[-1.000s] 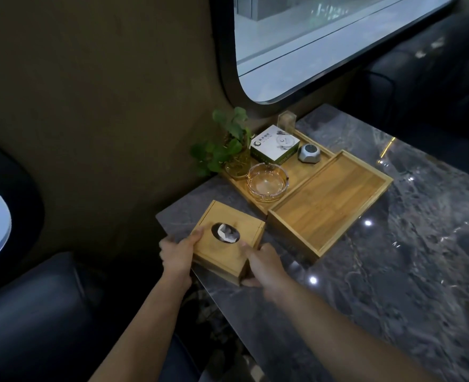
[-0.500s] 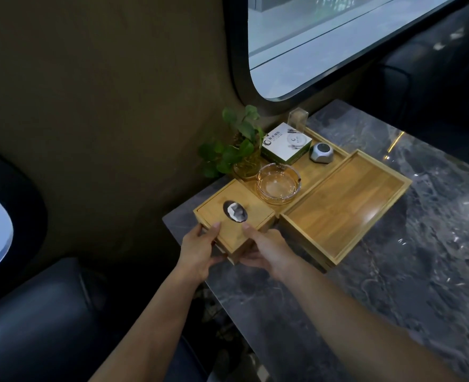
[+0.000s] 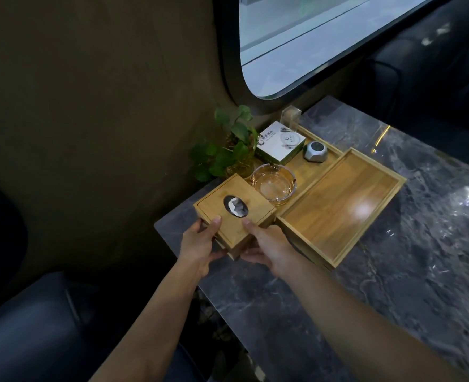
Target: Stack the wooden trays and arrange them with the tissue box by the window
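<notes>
A wooden tissue box (image 3: 233, 213) with an oval slot and a tissue showing sits at the table's near left corner, against the wall. My left hand (image 3: 200, 244) grips its near left side, thumb on the lid. My right hand (image 3: 269, 246) holds its near right corner, thumb on top. To its right lies a large empty wooden tray (image 3: 340, 205), thick enough to look like stacked trays. Behind, a narrower wooden tray (image 3: 299, 169) runs along the wall under the window.
On the narrow tray stand a glass ashtray (image 3: 273, 186), a white-green box (image 3: 280, 142), a small grey device (image 3: 316, 151) and a clear holder (image 3: 291, 117). A potted plant (image 3: 230, 147) is at the wall. Dark marble table (image 3: 407, 266); black seats at left and far right.
Both hands have pushed the tissue box away from me toward the wall, up against the ashtray end of the narrow tray and the big tray's corner.
</notes>
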Tool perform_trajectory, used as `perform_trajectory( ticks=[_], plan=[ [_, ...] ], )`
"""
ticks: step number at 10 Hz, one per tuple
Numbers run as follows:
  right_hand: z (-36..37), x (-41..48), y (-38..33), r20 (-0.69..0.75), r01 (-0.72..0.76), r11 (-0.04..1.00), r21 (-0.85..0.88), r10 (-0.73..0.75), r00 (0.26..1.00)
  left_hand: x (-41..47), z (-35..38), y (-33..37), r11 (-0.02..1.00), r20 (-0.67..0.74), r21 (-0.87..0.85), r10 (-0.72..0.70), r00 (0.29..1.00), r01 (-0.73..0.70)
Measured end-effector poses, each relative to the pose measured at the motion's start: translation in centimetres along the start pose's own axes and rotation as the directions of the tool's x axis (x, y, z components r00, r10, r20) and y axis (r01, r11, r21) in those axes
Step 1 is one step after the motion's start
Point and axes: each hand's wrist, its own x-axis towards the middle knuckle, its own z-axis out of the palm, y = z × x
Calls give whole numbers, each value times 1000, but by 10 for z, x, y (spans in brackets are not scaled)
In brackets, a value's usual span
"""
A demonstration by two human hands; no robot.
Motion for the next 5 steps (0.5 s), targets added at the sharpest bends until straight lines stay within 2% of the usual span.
perform_trajectory(
  ticks=[2,3,4,5],
  plan=[
    [-1,-6,-2,2,-21,999,-48,21,1000,2,-2,-2,998,-24,55,19,1000,-18],
    [-5,-12,-3,-29,-37,993,-113,34,999,2,-4,-1,997,-23,73,9,1000,-8],
    [-14,-18,-7,-47,-12,976,-219,1,999,4,-3,5,984,-87,178,27,996,-11],
    [-29,-30,-15,-83,108,916,-386,-151,985,-6,-5,13,937,-267,294,271,925,-189]
  ],
)
